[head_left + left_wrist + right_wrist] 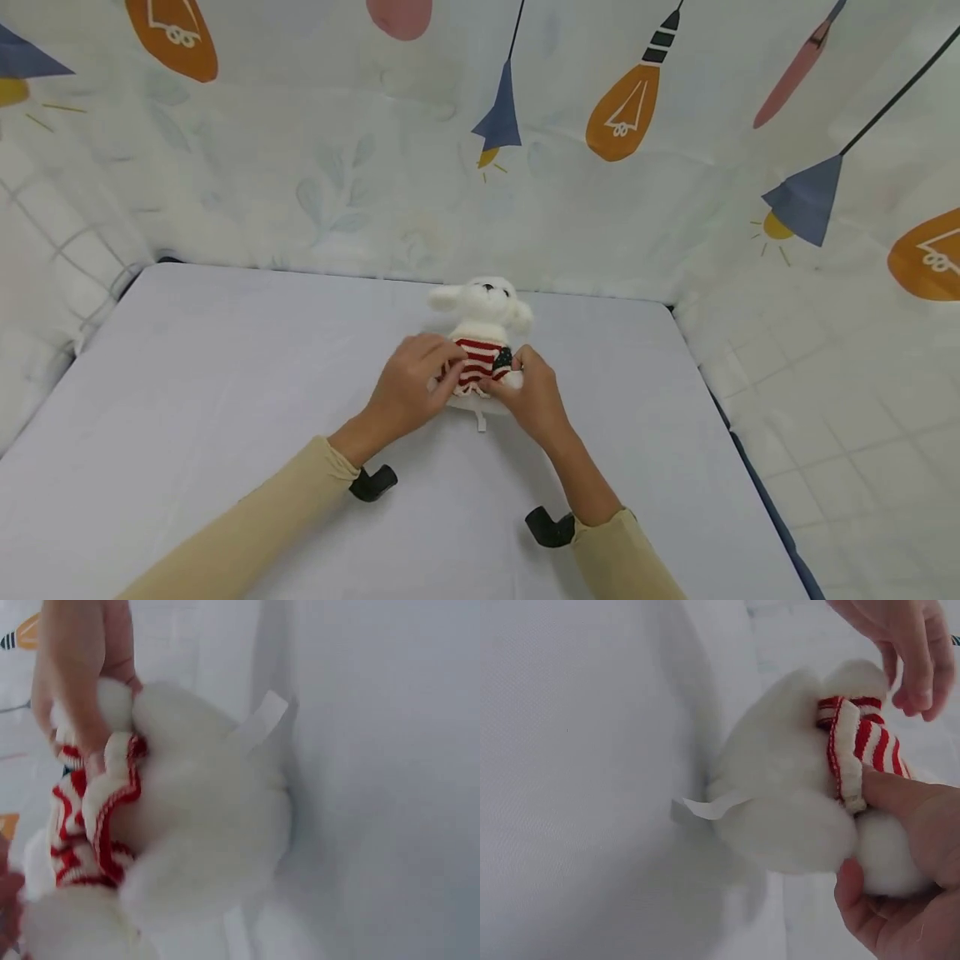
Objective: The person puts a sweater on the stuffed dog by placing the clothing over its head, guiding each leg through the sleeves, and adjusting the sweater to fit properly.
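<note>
A white plush toy [487, 302] with floppy ears and a dark nose sits upright on the table, facing the camera. It wears a red-and-white striped knit sweater [474, 360] with a dark dotted patch. My right hand [534, 396] holds the toy's arm and the sweater's lower edge; in the right wrist view its thumb [900, 796] presses on the hem. Beside the toy's other arm is my left hand [414, 379], fingers loosely bent. In the right wrist view these left fingers [919, 682] hang near the sweater, gripping nothing. A white tag [712, 806] sticks out from the toy's bottom.
The toy is on a white-covered table [247, 350], near its back edge. Behind stands a pale curtain [420, 208] printed with lamps and bulbs, which also lines the sides. Black curved pieces [373, 483] show below both wrists.
</note>
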